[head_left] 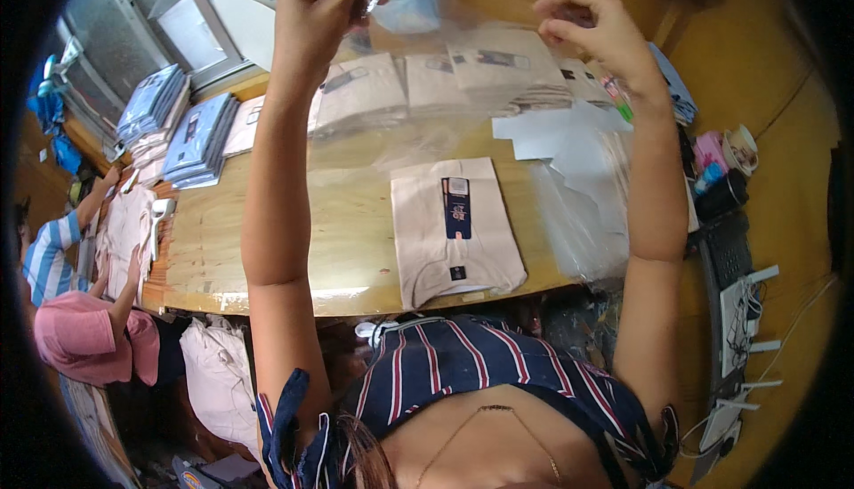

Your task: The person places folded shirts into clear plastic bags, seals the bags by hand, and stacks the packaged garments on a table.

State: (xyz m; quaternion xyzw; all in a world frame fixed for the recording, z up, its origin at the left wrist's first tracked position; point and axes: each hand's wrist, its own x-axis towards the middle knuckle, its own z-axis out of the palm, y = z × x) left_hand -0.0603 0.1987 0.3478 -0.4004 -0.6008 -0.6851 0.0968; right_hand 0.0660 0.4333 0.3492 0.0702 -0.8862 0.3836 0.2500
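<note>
Both my arms are raised over the table, with a thin clear plastic bag (400, 137) spread between them. My left hand (320, 8) is closed on bunched plastic at its upper left. My right hand (605, 35) has its fingers curled in a pinch at the film's right side; the film there is too transparent to trace fully. Below them, a folded pale pink T-shirt (494, 249) lies flat near the table's front edge, collar toward me, with a dark tag (457, 209) on its front.
Bagged pale shirts (360, 93) line the table's far side, with blue shirt stacks (197, 142) at left. Clear plastic bags (578, 222) lie right of the T-shirt. A black cup (721, 193) stands at right. At far left, a person in pink (80, 333) and another in stripes (53, 249) handle a garment.
</note>
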